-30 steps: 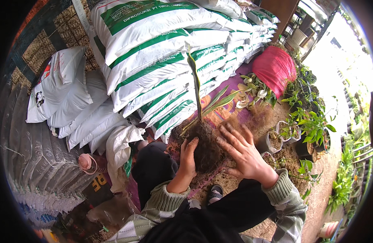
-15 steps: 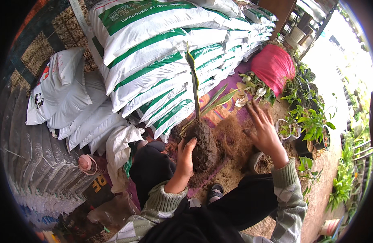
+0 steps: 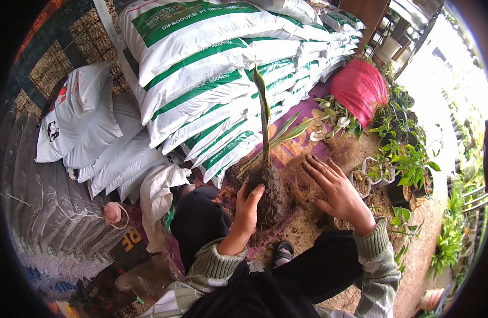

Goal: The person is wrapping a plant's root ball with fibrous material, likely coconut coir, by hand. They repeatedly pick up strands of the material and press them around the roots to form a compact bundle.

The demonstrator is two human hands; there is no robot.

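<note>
My left hand point(image 3: 245, 210) grips a snake plant point(image 3: 264, 114) by its soil-covered root ball point(image 3: 270, 193), with the thumb on the near side. Tall, yellow-edged leaves rise from the root ball, one nearly upright and others slanting right. Beside it, to the right, my right hand point(image 3: 331, 188) is open, palm down and fingers stretched, apart from the root ball. Beneath and beyond that hand lies a mass of loose brown fibre point(image 3: 302, 177) on a purple patterned mat point(image 3: 289, 153); I cannot tell whether the fingertips touch the fibre.
Stacked white-and-green sacks point(image 3: 201, 90) rise ahead. More white sacks point(image 3: 80, 116) and plastic-wrapped bundles point(image 3: 48, 196) are at the left. A red-pink sack point(image 3: 359, 90) stands at the far right, near potted plants point(image 3: 408, 169). A pink container point(image 3: 116, 213) sits at the lower left.
My right hand has moved down and left, nearer the root ball. The snake plant, still in my left hand, has shifted slightly right and tilted a little.
</note>
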